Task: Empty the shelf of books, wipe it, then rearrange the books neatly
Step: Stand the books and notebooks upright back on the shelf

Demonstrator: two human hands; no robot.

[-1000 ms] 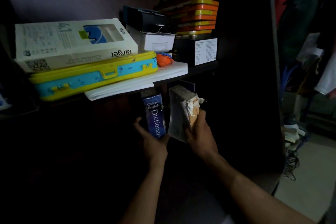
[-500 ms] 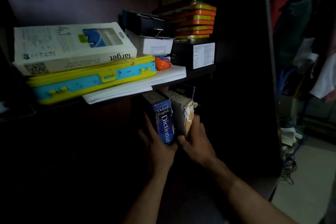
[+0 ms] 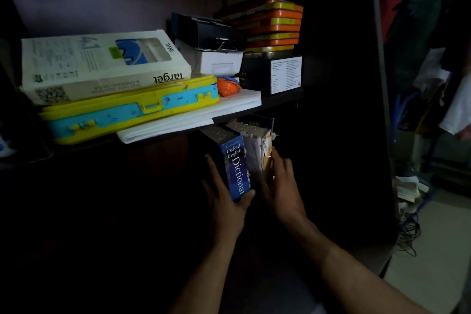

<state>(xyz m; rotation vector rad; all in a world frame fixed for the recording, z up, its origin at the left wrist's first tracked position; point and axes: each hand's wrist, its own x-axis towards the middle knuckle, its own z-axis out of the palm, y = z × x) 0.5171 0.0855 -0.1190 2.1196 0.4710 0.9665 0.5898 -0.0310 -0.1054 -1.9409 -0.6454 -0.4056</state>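
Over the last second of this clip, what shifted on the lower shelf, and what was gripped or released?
The worn book went from tilted and apart to upright against the blue dictionary. The right hand stopped gripping it and now lies flat on its side. The left hand holds the dictionary as before. The upper shelf and its load look unchanged.

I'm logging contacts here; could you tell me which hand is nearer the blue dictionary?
Left. The left hand grips the blue dictionary; the right hand lies beyond the torn book beside it.
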